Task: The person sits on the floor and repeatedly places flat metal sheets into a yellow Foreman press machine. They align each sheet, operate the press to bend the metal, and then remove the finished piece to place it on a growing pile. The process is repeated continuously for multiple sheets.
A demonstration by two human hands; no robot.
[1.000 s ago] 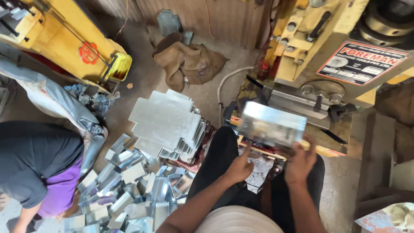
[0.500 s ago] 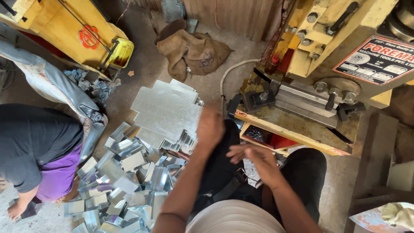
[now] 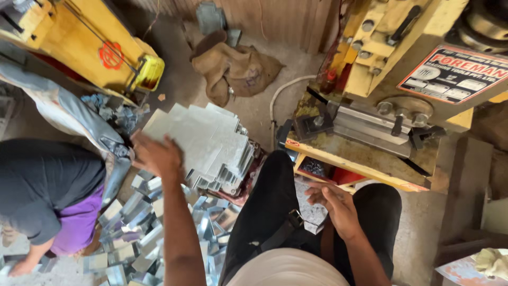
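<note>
While the yellow press [image 3: 402,90] looms on the right, the stack of flat metal sheets [image 3: 203,145] lies low on the left, long axis running away; the left hand [image 3: 156,156], open-fingered, touches its near edge, and the right hand [image 3: 336,206] rests open, empty, well apart.

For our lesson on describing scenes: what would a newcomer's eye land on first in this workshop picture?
Probably the yellow press at upper right, looming over the person's knees. Next, the stack of flat metal sheets at centre, with the left hand reaching onto it, above the bent pieces heaped on the floor. The right hand rests open by the right knee.
</note>
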